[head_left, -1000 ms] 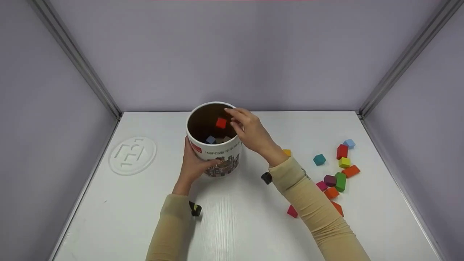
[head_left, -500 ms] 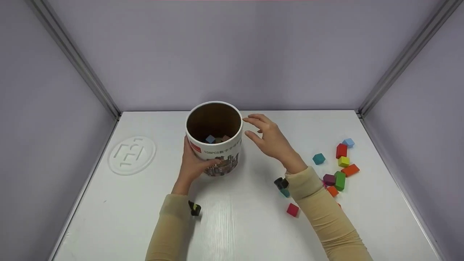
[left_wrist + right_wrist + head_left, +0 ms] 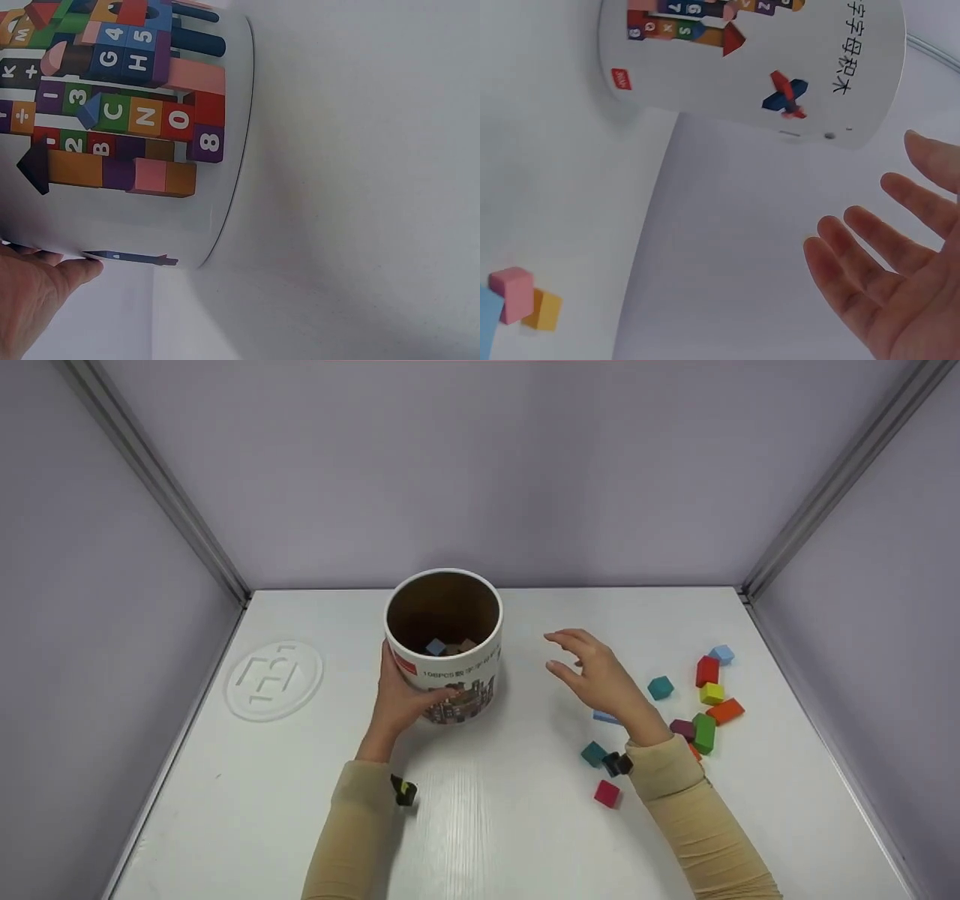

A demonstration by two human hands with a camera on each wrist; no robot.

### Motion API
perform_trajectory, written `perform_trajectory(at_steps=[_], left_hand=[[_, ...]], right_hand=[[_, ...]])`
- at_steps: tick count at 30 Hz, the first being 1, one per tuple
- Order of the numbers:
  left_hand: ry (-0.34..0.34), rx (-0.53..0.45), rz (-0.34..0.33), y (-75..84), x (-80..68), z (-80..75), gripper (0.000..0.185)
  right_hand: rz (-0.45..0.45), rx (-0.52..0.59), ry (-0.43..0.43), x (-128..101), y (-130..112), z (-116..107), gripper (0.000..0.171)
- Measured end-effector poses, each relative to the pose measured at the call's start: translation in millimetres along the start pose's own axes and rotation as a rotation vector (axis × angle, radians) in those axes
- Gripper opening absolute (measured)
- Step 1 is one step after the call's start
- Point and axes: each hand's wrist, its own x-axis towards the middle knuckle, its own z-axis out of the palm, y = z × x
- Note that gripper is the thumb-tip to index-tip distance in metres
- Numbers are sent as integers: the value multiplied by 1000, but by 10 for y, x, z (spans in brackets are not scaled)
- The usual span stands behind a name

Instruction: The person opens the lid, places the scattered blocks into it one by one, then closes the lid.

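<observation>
I have the left hand [image 3: 405,701] gripping the upright block tub [image 3: 480,661], thumb across its front. The right hand [image 3: 604,679] holds nothing, its fingers parted, right of the tub. I'd judge it partway: a few blocks [image 3: 436,647] lie inside, but many remain outside, a teal cube [image 3: 594,754] nearer the person than my right hand, a green block [image 3: 703,733] and others to its right.

Person wore long, plain tan sleeves: left sleeve [image 3: 341,840] and right sleeve [image 3: 709,832] matched. Fine creases crossed right sleeve. Left cuff [image 3: 363,781] and right cuff [image 3: 661,766] formed broad bands at wrists. Left hand [image 3: 399,701] and right hand [image 3: 606,679] were bare. Small black device [image 3: 406,793] beside left cuff carried yellow-green patch; dark, lobed unit [image 3: 617,764] sat by right cuff.
</observation>
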Motion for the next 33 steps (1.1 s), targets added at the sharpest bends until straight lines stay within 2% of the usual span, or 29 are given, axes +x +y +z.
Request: perform_trajectory(at_steps=[7, 11, 14, 19, 23, 26, 33], left_hand=[[-3, 4, 18, -7, 5, -12, 129], [-1, 4, 21, -10, 12, -13, 130], [-1, 6, 13, -3, 12, -14, 130], [-1, 12, 42, -5, 23, -3, 129], [0, 14, 54, -10, 28, 2, 129], [2, 14, 48, -8, 31, 5, 129], [4, 3, 44, -6, 29, 7, 129]], right_hand=[[118, 9, -35, -260, 288, -34, 47], [203, -22, -69, -416, 473, -9, 49], [288, -52, -115, -521, 586, 24, 51], [411, -68, -217, -659, 689, 104, 55], [456, -107, -305, -707, 725, 197, 55], [451, -143, -356, -718, 747, 267, 53], [463, -160, -392, -740, 785, 362, 49]])
